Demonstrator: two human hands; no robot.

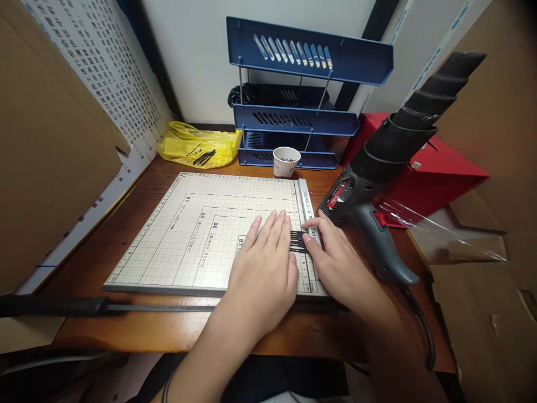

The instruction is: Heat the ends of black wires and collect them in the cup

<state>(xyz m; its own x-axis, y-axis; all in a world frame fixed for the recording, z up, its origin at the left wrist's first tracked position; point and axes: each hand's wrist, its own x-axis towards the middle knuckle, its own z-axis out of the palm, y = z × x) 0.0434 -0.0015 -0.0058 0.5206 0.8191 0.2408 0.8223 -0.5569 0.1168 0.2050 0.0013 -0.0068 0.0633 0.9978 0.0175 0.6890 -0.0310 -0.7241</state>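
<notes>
My left hand lies flat, fingers stretched out, on the cream gridded board of a paper cutter. Under its palm and fingers runs a row of thin black strands, partly hidden. Their right ends show between my two hands, near the cutter's metal edge strip. There my right hand rests with its thumb at the strand ends. Its index finger is bent and apart from the thumb, over the edge strip. The cutter's long blade arm with a black handle lies along the board's near side.
A heat gun stands right of the cutter, its cord trailing down. Behind are a paper cup with small dark pieces, a blue tiered rack, a yellow plastic bag bearing black strands, and a red box. Cardboard flanks both sides.
</notes>
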